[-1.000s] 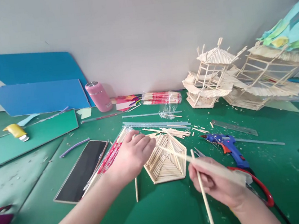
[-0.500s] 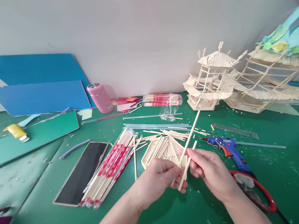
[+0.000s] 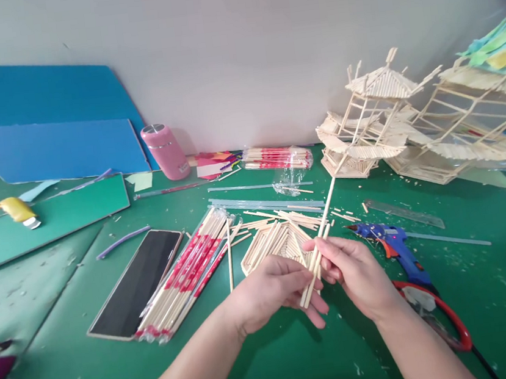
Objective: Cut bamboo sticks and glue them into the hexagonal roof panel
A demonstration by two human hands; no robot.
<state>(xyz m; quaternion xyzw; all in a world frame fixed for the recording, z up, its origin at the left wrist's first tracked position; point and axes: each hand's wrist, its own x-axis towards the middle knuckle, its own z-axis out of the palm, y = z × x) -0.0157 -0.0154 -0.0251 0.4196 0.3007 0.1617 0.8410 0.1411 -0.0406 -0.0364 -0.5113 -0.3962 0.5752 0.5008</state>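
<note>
Both hands meet over the green surface (image 3: 274,359), each grip clamped on the same small bundle of thin wooden sticks (image 3: 317,254). The right hand (image 3: 355,272) pinches the sticks between thumb and fingertips near their middle; the left hand (image 3: 272,288) closes its fingers around their lower ends. One long stick of the bundle rises up and to the right, its tip ending in front of the stick-built pavilion model (image 3: 364,120). Half a second earlier the hands held the sticks in much the same pose, the sticks slightly more splayed; a second earlier the hands were apart, the left reaching over the wrapped sticks, the right alone holding sticks.

Just behind the hands lies a flat hexagonal panel of glued sticks (image 3: 273,242), partly hidden by them, with loose cut sticks scattered beyond it. To its left a pack of red-and-white wrapped sticks (image 3: 185,278) rests beside a dark phone (image 3: 138,283). To the right a blue glue gun (image 3: 396,246) lies near red-handled scissors (image 3: 444,320). Farther back stand a pink bottle (image 3: 165,151), a second wrapped pack (image 3: 277,157) and blue boards (image 3: 47,135) leaning against the wall.
</note>
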